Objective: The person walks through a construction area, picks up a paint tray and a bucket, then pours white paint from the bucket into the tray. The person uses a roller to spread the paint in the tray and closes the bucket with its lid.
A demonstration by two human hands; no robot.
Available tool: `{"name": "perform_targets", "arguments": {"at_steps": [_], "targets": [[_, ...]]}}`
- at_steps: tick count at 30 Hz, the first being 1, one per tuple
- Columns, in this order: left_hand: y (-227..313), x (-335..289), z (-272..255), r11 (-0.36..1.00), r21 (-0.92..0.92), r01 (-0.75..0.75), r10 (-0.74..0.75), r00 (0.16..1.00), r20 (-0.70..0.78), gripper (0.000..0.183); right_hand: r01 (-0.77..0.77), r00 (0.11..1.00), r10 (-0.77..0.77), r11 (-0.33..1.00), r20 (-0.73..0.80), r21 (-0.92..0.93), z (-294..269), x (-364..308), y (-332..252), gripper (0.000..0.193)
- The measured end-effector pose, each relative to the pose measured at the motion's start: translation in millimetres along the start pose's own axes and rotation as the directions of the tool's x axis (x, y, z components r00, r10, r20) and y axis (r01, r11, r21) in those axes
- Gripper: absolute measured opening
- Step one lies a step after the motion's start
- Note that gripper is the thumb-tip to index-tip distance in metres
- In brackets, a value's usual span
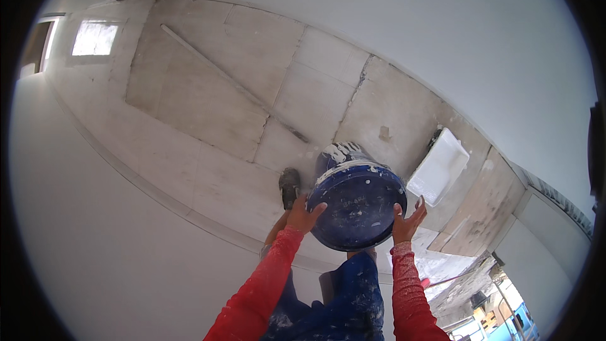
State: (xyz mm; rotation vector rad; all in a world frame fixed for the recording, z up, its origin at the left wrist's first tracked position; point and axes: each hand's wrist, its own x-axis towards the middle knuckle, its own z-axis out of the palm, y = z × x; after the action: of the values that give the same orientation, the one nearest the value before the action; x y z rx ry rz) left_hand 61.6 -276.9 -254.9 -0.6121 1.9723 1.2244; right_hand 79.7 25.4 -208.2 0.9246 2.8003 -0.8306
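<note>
A round dark blue bucket lid [357, 205], spotted with white, lies between my two hands in front of me. My left hand [304, 215] grips its left edge, thumb over the top and fingers hidden at the rim. At the opposite edge my right hand [407, 220] holds it between thumb and palm, with its index finger sticking out to the side. Just beyond the lid shows a blue bucket [344, 151], its side streaked with white paint or plaster. Whether the lid is seated on the bucket, I cannot tell.
A white tray [440, 167] lies right of the bucket. A long thin bar [227, 79] crosses the board-covered floor [202, 98]. My dark shoe [289, 186] is close to my left hand. Pale walls [480, 31] run along both sides; a bright opening [505, 316] shows at lower right.
</note>
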Motion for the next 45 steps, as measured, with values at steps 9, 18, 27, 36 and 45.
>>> {"name": "perform_targets", "arguments": {"at_steps": [9,18,27,36,45], "targets": [[10,-6,37,0.995,0.009,0.103,-0.095,0.945,-0.313,0.058,-0.315,0.870,0.139,0.895,0.473,0.315,17,52,99,0.095],[96,11,31,0.965,0.242,-0.099,0.169,0.943,-0.287,0.062,-0.445,0.872,0.232,0.744,0.431,0.499,-60,105,76,0.082],[284,126,98,0.817,0.474,-0.328,0.369,0.930,0.008,0.077,-0.463,0.844,0.492,0.464,0.214,0.755,-83,156,116,0.086],[383,191,187,0.686,0.670,-0.284,0.369,0.929,0.016,0.082,-0.519,0.795,0.555,0.412,0.246,0.749,-73,197,134,0.093],[352,58,291,-0.073,0.876,-0.476,0.403,0.790,0.462,0.092,-0.117,0.982,0.136,0.983,-0.127,0.144,-116,145,125,0.068]]}}
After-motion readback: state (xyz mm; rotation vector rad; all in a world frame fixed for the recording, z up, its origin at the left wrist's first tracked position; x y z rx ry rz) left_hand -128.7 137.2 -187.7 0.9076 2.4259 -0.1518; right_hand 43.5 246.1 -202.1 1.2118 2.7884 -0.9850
